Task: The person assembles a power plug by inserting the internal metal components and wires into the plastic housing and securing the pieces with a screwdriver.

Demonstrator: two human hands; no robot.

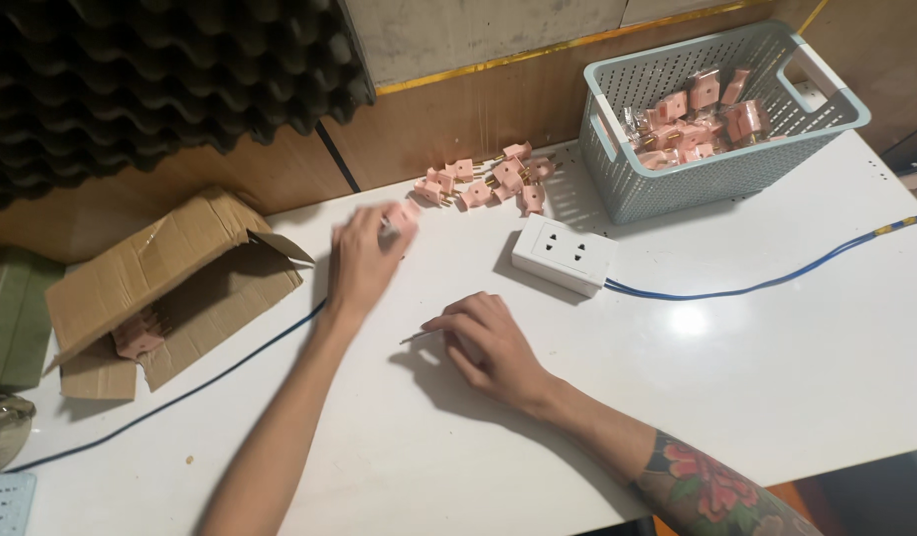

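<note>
**White worktable, plug sorting, partly through**

White tabletop (776, 397), glossy, backed by a wooden wall panel and dark foam padding; I log it from the near edge outward.

1. Right hand (488, 342): palm down on the table, fingers bunched together over a thin sliver, perhaps a small tool or pin, whose tip shows at the fingertips. I cannot tell whether it is gripped or only covered.
2. Left hand (364, 260): reaching forward, blurred, fingers closed around a pink plug (404, 214) held just above the table.
3. Blue cable (766, 288): runs across the table from the right edge into the socket block, and a second stretch trails off to the near left.
4. White socket block (564, 254): two outlets, both free, lying just beyond the right hand.
5. Cardboard box (160, 288): on its side at the left, flaps open, at least one pink plug inside.
6. Loose pile of pink plugs (488, 179): about a dozen, near the wall, just beyond the left hand.
7. Grey-blue basket (716, 119): far right, roughly a third filled with pink plugs, some in clear wrap.

My judgement: work is midway. One plug is in hand, the pile is waiting, and the basket and box each hold a share; which is the finished lot I cannot tell.
</note>
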